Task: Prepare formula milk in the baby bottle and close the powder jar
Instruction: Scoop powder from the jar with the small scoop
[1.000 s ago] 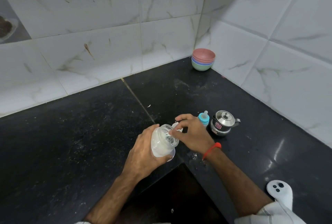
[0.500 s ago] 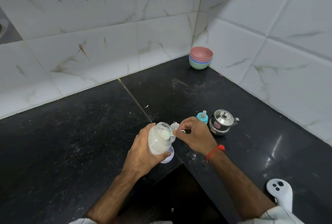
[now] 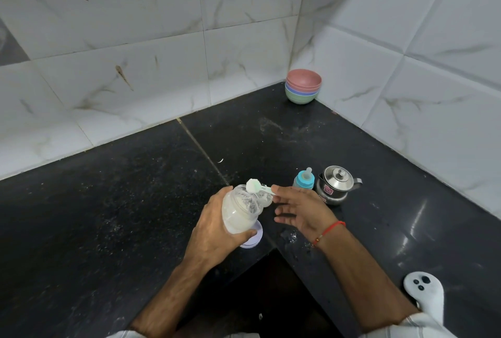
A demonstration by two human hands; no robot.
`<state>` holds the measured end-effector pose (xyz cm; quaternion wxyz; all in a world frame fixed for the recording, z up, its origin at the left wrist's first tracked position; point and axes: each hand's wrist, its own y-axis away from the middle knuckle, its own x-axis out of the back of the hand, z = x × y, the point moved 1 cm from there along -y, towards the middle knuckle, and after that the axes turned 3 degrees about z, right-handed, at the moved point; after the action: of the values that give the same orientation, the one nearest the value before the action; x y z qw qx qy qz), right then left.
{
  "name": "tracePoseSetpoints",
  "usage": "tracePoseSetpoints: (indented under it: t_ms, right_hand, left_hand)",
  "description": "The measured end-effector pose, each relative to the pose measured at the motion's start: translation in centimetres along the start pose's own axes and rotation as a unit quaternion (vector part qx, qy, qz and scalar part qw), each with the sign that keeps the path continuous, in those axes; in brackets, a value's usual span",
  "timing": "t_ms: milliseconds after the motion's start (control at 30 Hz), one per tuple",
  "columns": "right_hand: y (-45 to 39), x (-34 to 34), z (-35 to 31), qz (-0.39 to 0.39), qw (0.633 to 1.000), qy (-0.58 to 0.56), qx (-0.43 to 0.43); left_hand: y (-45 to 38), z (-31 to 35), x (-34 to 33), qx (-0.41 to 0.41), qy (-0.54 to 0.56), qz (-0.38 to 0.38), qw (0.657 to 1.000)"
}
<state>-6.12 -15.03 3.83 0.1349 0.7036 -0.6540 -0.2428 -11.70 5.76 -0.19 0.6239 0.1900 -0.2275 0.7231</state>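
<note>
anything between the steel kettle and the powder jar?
Head view: the blue-capped baby bottle and the right hand lie between kettle and jar.

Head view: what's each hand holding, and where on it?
Left hand grips the tilted powder jar around its body. Right hand holds the white scoop by its handle end at the fingertips, other fingers spread.
</note>
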Motion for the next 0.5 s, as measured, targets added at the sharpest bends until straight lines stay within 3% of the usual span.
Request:
tracePoseSetpoints:
  t_ms: [200, 333, 500]
  right_hand:
    - [-2.1, 0.7, 2.1, 0.097, 0.994, -0.052, 0.024]
    - [-4.2, 0.7, 4.1, 0.199, 0.965, 0.079, 0.150]
    - [-5.1, -0.1, 5.3, 0.258, 0.869, 0.300, 0.296]
  left_hand:
    - [0.1, -1.1, 0.6, 0.036, 0.001, 0.021, 0.999]
    - [0.3, -1.5, 0.9, 0.046, 0.002, 0.027, 0.999]
    - [0.3, -1.8, 1.1, 0.047, -0.003, 0.029, 0.998]
